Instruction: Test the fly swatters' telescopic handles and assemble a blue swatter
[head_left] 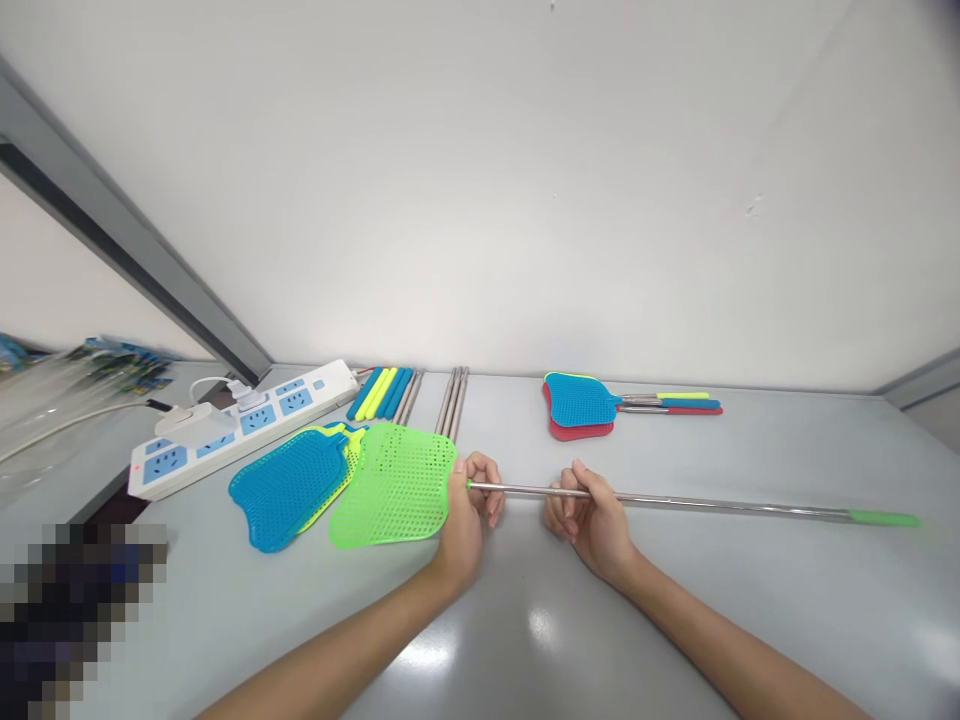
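Note:
A green fly swatter [397, 485] lies across my two hands, its thin metal rod extended far to the right and ending in a green grip. My left hand [472, 510] is closed on it where the mesh head joins the rod. Further along, my right hand [592, 515] has its fingers curled around the metal rod. Left of the green head, blue swatter heads [289, 490] overlap yellow ones on the table. Behind it are blue and yellow grip tubes [380, 394] and several bare metal rods [454, 400], partly covered by the green head.
Beyond my right hand, a stack of swatters [581, 400] in blue, red and yellow rests near the wall. A white power strip [247, 430] with plugs and cords stands at the left. Plastic-wrapped items [82, 400] lie past the frame on the far left.

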